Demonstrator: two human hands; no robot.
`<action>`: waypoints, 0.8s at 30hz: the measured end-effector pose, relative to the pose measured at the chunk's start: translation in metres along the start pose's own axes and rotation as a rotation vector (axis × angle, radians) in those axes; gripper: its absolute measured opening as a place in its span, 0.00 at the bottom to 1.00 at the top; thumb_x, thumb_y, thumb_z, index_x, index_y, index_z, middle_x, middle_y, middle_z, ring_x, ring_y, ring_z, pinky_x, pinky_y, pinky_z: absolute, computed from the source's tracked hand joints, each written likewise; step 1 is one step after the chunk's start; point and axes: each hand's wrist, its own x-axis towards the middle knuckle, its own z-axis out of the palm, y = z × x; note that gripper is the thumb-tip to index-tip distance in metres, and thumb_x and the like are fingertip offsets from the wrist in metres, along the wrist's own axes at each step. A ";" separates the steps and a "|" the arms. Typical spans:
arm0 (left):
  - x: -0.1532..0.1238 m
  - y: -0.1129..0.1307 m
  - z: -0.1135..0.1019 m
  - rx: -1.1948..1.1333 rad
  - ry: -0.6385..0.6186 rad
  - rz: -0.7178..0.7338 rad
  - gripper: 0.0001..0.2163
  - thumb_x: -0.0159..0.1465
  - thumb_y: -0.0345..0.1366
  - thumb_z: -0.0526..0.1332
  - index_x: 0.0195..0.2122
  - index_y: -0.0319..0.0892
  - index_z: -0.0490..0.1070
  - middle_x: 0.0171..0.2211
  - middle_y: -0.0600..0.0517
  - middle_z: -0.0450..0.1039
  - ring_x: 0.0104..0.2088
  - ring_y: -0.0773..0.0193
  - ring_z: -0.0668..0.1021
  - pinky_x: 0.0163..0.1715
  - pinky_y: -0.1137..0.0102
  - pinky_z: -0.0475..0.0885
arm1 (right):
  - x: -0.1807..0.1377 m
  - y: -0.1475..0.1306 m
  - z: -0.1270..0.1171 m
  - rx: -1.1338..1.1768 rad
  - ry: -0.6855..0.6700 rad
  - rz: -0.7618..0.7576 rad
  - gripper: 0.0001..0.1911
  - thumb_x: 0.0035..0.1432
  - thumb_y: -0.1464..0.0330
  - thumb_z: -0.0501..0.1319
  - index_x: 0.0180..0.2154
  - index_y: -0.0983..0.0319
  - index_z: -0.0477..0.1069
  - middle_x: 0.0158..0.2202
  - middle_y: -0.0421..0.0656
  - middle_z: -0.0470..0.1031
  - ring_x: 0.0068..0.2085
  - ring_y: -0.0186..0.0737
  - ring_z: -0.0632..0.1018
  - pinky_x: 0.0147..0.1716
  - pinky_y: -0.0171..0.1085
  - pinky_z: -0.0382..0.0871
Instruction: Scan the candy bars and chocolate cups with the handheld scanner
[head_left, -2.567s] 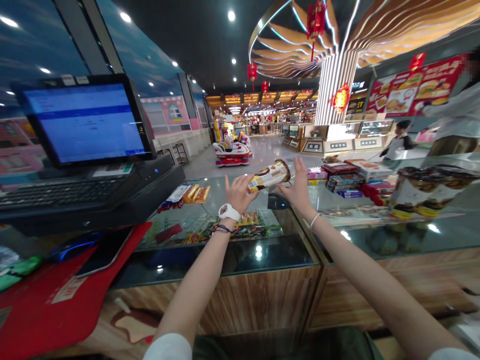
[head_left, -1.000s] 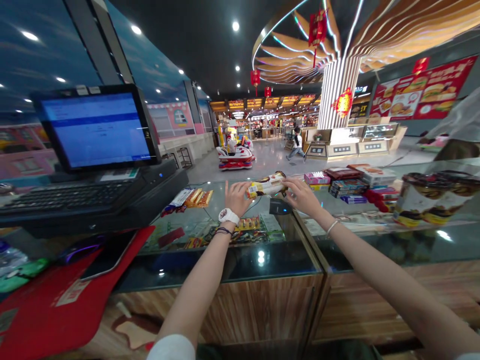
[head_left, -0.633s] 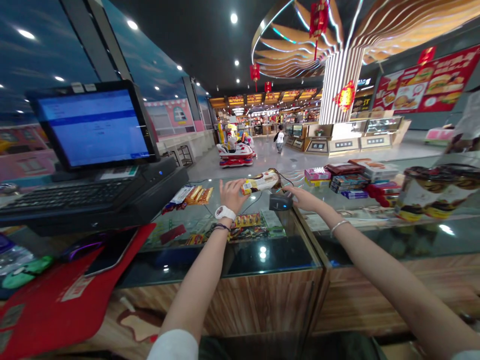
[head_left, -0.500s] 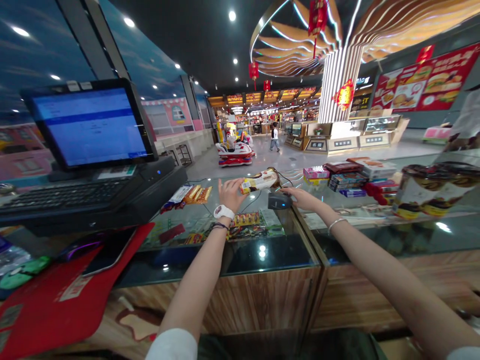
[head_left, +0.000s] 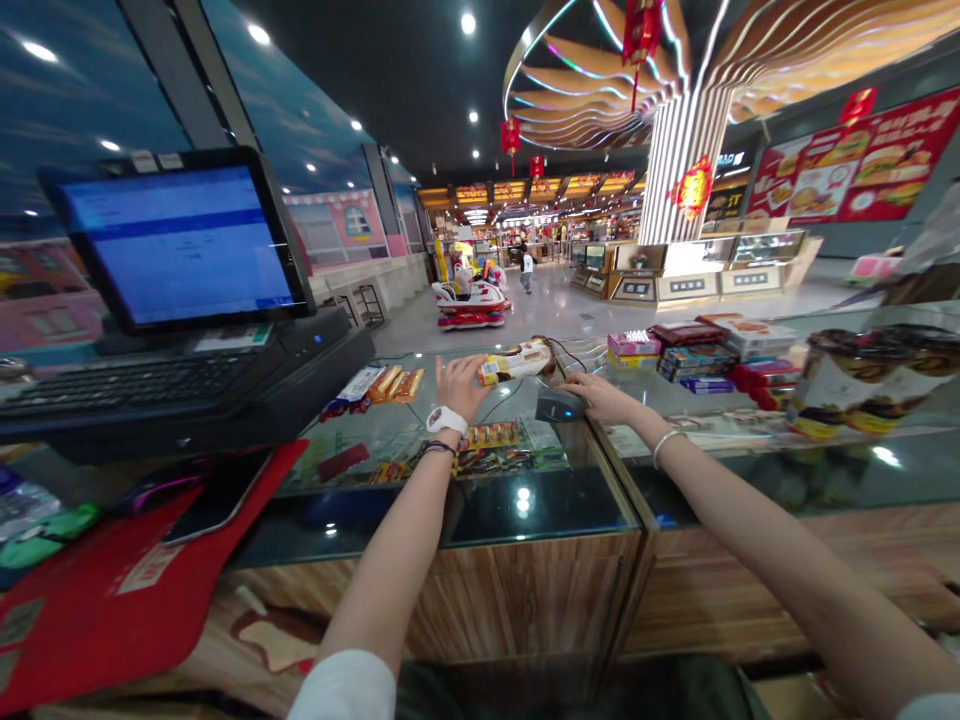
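Right grip (head_left: 604, 399) now off cup (head_left: 521, 361), around scanner (head_left: 557, 405) near snack boxes (head_left: 694, 360), left grip (head_left: 460, 386) around cup

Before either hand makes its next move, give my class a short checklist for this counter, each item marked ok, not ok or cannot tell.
1. Left hand holding the cup: ok, gripped at its yellow-printed end.
2. Cup upright: not ok, it is tipped onto its side.
3. Cup resting on the glass counter: cannot tell from this angle.
4. Right hand touching the black device: ok.
5. Blue light on the device: ok, lit.
6. Text on the screen readable: cannot tell, too blurred.
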 end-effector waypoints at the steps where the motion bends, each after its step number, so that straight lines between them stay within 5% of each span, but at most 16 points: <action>1: 0.000 0.000 0.000 0.000 -0.002 0.000 0.21 0.58 0.37 0.67 0.54 0.51 0.73 0.53 0.50 0.77 0.54 0.49 0.74 0.68 0.45 0.46 | 0.000 -0.002 0.000 0.000 0.003 -0.020 0.32 0.51 0.79 0.57 0.59 0.60 0.68 0.54 0.53 0.69 0.55 0.52 0.72 0.57 0.52 0.65; 7: 0.000 -0.003 0.002 -0.007 -0.002 -0.012 0.22 0.57 0.36 0.68 0.54 0.51 0.73 0.53 0.50 0.77 0.54 0.50 0.74 0.68 0.46 0.45 | 0.006 -0.020 -0.002 0.136 0.118 -0.096 0.30 0.53 0.77 0.57 0.59 0.62 0.67 0.53 0.53 0.68 0.55 0.50 0.72 0.57 0.51 0.66; 18: 0.000 0.002 -0.001 -0.018 -0.003 -0.032 0.22 0.56 0.36 0.69 0.53 0.49 0.73 0.53 0.49 0.77 0.54 0.48 0.74 0.67 0.45 0.46 | 0.001 -0.038 -0.029 0.337 0.507 0.035 0.27 0.58 0.61 0.60 0.58 0.61 0.64 0.56 0.52 0.69 0.59 0.54 0.69 0.59 0.52 0.62; 24: 0.000 0.003 0.000 -0.020 0.003 -0.036 0.22 0.56 0.37 0.69 0.53 0.50 0.73 0.53 0.49 0.77 0.54 0.47 0.74 0.67 0.46 0.46 | 0.000 -0.050 -0.041 0.177 0.385 0.090 0.20 0.53 0.65 0.60 0.49 0.62 0.71 0.47 0.49 0.77 0.48 0.51 0.76 0.48 0.44 0.70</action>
